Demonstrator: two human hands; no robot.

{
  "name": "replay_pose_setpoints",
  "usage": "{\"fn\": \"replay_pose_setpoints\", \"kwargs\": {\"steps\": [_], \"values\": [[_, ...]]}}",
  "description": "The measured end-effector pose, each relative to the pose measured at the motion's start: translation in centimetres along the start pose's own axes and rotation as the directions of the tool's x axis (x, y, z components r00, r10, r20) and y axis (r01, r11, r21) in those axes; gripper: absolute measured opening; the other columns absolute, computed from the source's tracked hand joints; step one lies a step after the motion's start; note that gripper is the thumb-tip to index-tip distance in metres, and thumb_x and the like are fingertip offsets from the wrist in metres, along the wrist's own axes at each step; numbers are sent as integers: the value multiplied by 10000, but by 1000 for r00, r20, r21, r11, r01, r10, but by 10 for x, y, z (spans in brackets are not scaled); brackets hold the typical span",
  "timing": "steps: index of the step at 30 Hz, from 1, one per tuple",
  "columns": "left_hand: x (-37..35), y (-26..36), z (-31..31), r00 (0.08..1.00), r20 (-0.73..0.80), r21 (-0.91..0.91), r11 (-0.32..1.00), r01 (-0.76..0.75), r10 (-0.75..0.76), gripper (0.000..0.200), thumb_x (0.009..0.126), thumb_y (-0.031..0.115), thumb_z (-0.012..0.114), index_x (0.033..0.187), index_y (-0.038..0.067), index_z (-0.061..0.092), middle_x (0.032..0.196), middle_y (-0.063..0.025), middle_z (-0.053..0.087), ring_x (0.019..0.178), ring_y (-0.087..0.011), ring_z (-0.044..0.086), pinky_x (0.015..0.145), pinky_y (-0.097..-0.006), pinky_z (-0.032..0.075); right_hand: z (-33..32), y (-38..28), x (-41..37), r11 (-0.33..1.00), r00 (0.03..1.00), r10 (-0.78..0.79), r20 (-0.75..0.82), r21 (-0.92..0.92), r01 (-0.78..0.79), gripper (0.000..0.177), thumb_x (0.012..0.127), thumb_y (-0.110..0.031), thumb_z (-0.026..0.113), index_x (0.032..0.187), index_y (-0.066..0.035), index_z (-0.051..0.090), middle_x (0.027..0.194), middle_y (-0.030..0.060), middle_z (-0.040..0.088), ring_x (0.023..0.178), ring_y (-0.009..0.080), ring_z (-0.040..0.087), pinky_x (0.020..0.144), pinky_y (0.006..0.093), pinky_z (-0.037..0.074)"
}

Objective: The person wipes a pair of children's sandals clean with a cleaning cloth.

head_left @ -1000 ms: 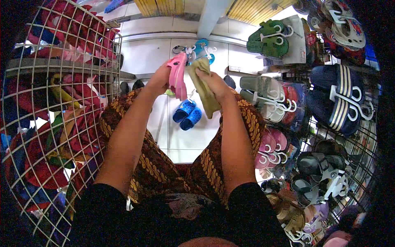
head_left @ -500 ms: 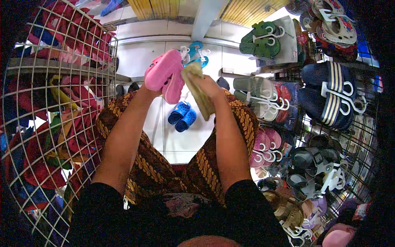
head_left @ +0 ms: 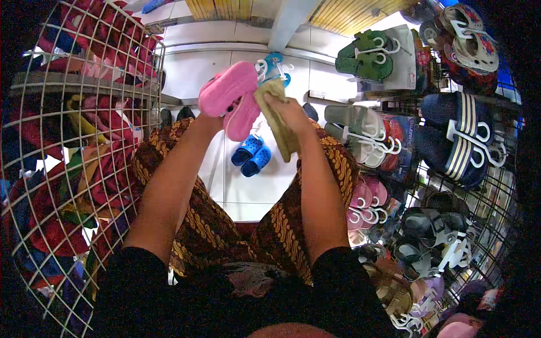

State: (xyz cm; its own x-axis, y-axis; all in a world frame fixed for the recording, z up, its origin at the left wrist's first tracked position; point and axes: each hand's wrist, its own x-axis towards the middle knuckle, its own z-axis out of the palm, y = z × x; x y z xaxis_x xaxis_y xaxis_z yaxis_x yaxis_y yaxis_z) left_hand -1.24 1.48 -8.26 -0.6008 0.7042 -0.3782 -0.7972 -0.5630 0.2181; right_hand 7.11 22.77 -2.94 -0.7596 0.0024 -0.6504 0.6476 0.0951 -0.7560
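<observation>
A pair of pink clogs (head_left: 232,93) is held up by my left hand (head_left: 211,120), mostly hidden beneath them, with the soles facing up. My right hand (head_left: 290,115) is closed around a folded yellowish-beige cloth (head_left: 277,121), which hangs down just right of the clogs. On the white floor between my knees lie blue clogs (head_left: 251,154). Farther out, turquoise sandals (head_left: 274,66) with a white hanger lie on the floor, partly hidden behind the pink pair.
To my left stands a wire grid rack (head_left: 84,163) with red and coloured cloth items behind it. On the right, a display holds green sandals (head_left: 369,55), navy striped slides (head_left: 459,132), black sandals (head_left: 431,225) and pink sandals (head_left: 367,197) on white hangers.
The pink clogs have tilted, their heads swinging a little up and right. The cloth has shifted slightly beside them. Both hands keep their hold.
</observation>
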Motion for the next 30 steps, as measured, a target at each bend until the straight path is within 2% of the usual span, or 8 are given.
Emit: {"fn": "replay_pose_setpoints", "kwargs": {"steps": [3, 7, 11, 14, 19, 23, 27, 30], "values": [[1, -1, 1, 1000, -12, 13, 1000, -2, 2, 501, 914, 496, 537, 1198, 89, 604, 1146, -119, 649, 1028, -267, 639, 941, -478, 513, 9, 14, 7, 982, 979, -61, 195, -163, 94, 556, 867, -535, 656, 958, 12, 684, 764, 60, 669, 610, 141, 616, 578, 286, 499], [0, -5, -2, 999, -32, -11, 1000, -14, 14, 503, 915, 500, 536, 1194, 88, 604, 1152, -118, 646, 1030, -269, 637, 942, -486, 510, 3, -12, -6, 974, 988, 101, -115, 213, -75, 583, 868, -555, 646, 955, 20, 676, 783, 75, 663, 683, 128, 593, 656, 289, 489], [0, -9, -6, 999, -46, -21, 999, -24, 23, 505, 916, 505, 535, 1190, 87, 605, 1158, -118, 643, 1032, -270, 635, 943, -494, 508, 3, -17, -10, 966, 973, 57, 225, -260, 4, 574, 885, -565, 615, 948, 1, 683, 770, 70, 664, 678, 131, 603, 616, 300, 486], [0, -8, -7, 998, -56, -28, 999, -30, 28, 507, 916, 509, 534, 1188, 87, 606, 1163, -118, 641, 1034, -271, 634, 944, -500, 506, 3, 11, 13, 996, 993, 76, -90, -29, -79, 538, 905, -551, 599, 915, -20, 684, 785, 74, 665, 694, 134, 611, 617, 293, 484], [4, -4, -6, 994, -105, -36, 999, -24, 20, 510, 917, 514, 533, 1183, 86, 607, 1170, -118, 638, 1037, -273, 632, 945, -510, 503, 5, 20, 14, 1000, 968, -8, 252, 28, 1, 454, 973, -438, 542, 1125, -14, 594, 788, 67, 658, 646, 144, 621, 595, 295, 506], [0, 5, -2, 997, 42, 193, 978, -77, 70, 509, 916, 521, 535, 1177, 90, 605, 1157, -118, 642, 1031, -275, 633, 946, -503, 504, 3, 25, 24, 996, 996, 85, -14, -7, -85, 436, 1001, -430, 462, 1125, -35, 597, 760, 69, 639, 633, 156, 617, 591, 304, 505], [11, -9, 2, 980, -167, 51, 993, -105, 112, 490, 920, 505, 536, 1171, 89, 602, 1122, -121, 653, 1019, -281, 636, 915, -490, 523, 13, 12, 13, 995, 998, -35, 51, -92, 39, 530, 1004, -483, 408, 1203, -24, 583, 800, 67, 641, 659, 155, 592, 608, 311, 488], [11, -2, -8, 994, -45, -37, 994, -106, 104, 510, 909, 515, 540, 1172, 84, 601, 1117, -123, 655, 999, -280, 642, 906, -483, 527, 13, 18, 16, 952, 981, -141, 137, -254, 172, 593, 998, -517, 389, 1236, -6, 574, 813, 59, 633, 684, 148, 572, 624, 315, 473]]}}
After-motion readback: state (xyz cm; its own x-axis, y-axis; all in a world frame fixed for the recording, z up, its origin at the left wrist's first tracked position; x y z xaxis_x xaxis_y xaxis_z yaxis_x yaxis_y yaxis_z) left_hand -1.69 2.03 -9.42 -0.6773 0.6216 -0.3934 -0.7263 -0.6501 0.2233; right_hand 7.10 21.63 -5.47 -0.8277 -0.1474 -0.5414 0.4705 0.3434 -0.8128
